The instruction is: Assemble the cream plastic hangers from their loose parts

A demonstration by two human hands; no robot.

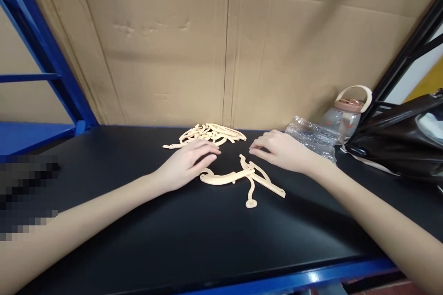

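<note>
Several cream plastic parts that look like pieces of folding clothes hangers lie on the black table. Nearest to me are a curved hanger arm, a straighter arm crossing under its right end, and a thin hook piece with a rounded end. My left hand hovers just left of the curved arm, thumb apart from loosely bent fingers, holding nothing. On the other side, my right hand is above the table, behind and right of the straighter arm, fingers lightly curved and nothing in them.
Behind my left hand is a heap of similar cream pieces. Crumpled clear plastic wrap, a bottle with a handle and a black bag are at the right. A cardboard wall backs the table; a blue frame rises at the left.
</note>
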